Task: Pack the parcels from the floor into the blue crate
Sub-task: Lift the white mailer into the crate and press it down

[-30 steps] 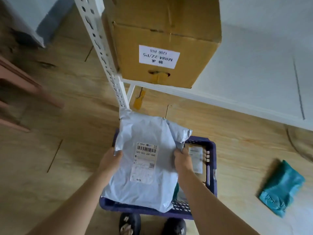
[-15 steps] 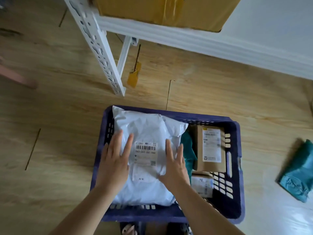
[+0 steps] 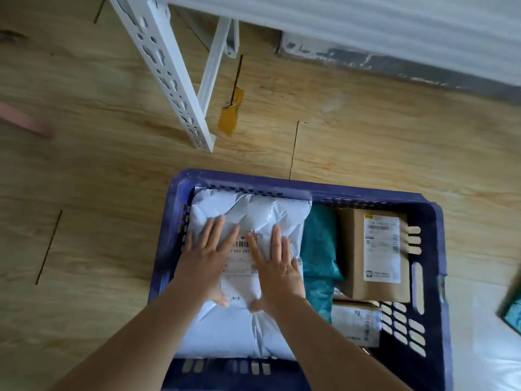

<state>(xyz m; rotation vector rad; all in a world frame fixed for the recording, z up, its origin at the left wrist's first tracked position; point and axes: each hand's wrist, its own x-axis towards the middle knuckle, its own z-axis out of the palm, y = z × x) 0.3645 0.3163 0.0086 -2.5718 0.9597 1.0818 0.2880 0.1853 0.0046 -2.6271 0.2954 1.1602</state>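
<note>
The blue crate [image 3: 428, 210] stands on the wooden floor in front of me. A large white poly-bag parcel [image 3: 248, 207] lies flat in its left half. My left hand [image 3: 205, 261] and my right hand [image 3: 277, 269] press down on it side by side with straight fingers, partly covering its label. To the right of it in the crate lie a teal bag parcel [image 3: 320, 249], a brown cardboard box [image 3: 375, 255] with a white label, and a smaller labelled parcel [image 3: 356, 323] below it. Another teal parcel [image 3: 513, 309] lies on the floor at the right edge.
A white perforated shelf leg [image 3: 174, 77] stands on the floor just beyond the crate, with a yellow tag [image 3: 229, 114] beside it. A grey skirting [image 3: 394, 63] runs along the wall at the back. A pink bar [image 3: 22, 122] pokes in at the left edge.
The white parcel went from being held above the crate to lying flat inside it. Both hands let go of its edges and now press on its top, closer together than before.
</note>
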